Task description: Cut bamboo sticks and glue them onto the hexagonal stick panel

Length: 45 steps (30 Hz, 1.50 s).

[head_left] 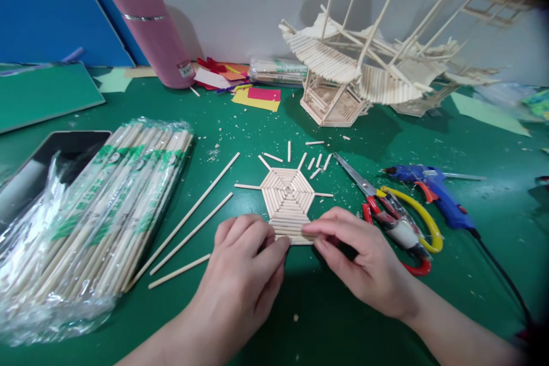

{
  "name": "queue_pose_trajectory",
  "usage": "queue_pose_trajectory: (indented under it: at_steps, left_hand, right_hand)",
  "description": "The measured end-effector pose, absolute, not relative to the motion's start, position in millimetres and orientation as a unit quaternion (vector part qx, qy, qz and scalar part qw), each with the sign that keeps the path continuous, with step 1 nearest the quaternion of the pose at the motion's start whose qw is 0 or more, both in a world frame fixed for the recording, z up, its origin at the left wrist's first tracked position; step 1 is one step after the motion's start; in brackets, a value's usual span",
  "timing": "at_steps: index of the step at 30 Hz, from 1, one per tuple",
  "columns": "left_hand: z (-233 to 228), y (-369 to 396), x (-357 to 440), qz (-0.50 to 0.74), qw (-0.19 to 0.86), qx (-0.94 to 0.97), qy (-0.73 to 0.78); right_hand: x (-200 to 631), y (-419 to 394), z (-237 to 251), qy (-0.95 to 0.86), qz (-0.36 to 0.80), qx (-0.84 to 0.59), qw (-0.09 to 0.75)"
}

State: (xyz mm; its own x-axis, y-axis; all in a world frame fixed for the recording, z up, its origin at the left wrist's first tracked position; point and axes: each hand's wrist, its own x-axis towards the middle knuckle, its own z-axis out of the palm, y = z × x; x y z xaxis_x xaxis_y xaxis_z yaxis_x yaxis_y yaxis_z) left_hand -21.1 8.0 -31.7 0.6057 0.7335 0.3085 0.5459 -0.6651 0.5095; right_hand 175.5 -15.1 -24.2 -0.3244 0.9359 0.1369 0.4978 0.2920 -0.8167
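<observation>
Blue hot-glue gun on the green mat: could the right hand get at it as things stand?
Probably yes: the blue hot-glue gun lies beyond the right hand, with only the yellow-handled scissors lying flat between them.

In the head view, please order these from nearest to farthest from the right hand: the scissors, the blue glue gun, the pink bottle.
Measured from the right hand:
1. The scissors with red and yellow handles, just to its right, almost touching.
2. The blue hot glue gun, farther right, beyond the scissors.
3. The tall pink bottle with a metal cap, far away at the back left, by the wall.
</observation>
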Motion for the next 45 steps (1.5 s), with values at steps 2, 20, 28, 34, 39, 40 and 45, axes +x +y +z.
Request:
queue_pose_trajectory:
  at_steps: [2,20,28,34,39,40,45]
  left_hand:
    - [-32,8,-21,0.252,0.178,0.878,0.366]
    - [-34,8,-19,0.216,0.135,0.894,0.368]
    - [-33,7,-20,0.224,0.135,0.886,0.382]
    - [-32,5,-20,0.227,0.136,0.888,0.375]
    - [-29,7,-21,0.287,0.147,0.868,0.377]
    - [-27,7,-22,0.299,0.148,0.863,0.38]
    - [-23,12,-32,0.352,0.181,0.796,0.458]
  right_hand:
    - [178,-16,-24,-0.719,0.335,-0.501,0.346]
    - [180,-18,-24,-0.819,0.231,-0.478,0.219]
    - [178,-16,-26,-0.792,0.269,-0.486,0.253]
    - [179,-17,-28,-0.696,0.321,-0.557,0.32]
    - [178,-15,-29,-0.598,0.333,-0.602,0.411]
    - [179,-14,-28,-0.596,0.318,-0.606,0.421]
    - [185,-14,-21,-0.601,0.23,-0.621,0.447]
